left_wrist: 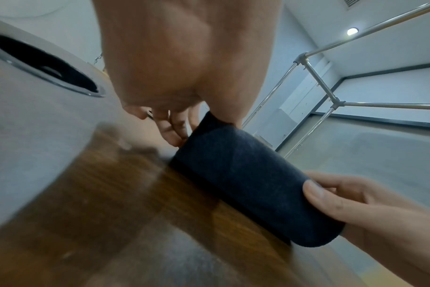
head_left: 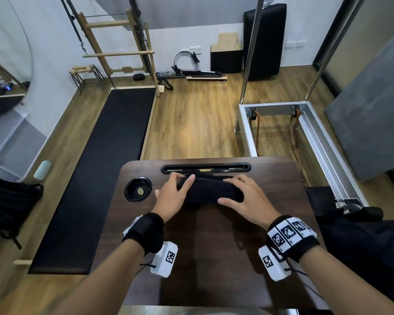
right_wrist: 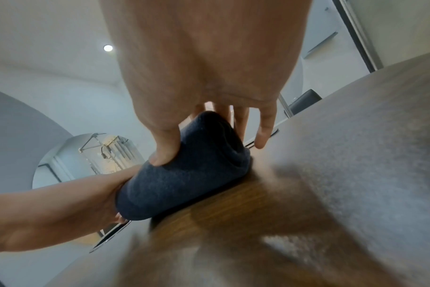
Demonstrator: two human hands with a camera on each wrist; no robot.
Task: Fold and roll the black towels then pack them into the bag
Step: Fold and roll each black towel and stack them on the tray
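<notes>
Black terry towel [head_left: 210, 192], soft and matte, rolled into a thick cylinder lying crosswise at the 12 o'clock end of the dark wood-grain table [head_left: 214, 246]. Left hand [head_left: 174, 196] and right hand [head_left: 248, 200] each curl round one end, thumbs on the near side. Rolling looks nearly complete; packing remains. Black fabric at 3 o'clock may be the bag; uncertain.

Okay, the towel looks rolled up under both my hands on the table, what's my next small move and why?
Probably lift the rolled black towel off the wooden table in one piece. The left hand cups one end and the right hand wraps the other, thumb in front, so the roll looks finished. Keep a firm grip on both ends so it does not unroll before packing.
</notes>
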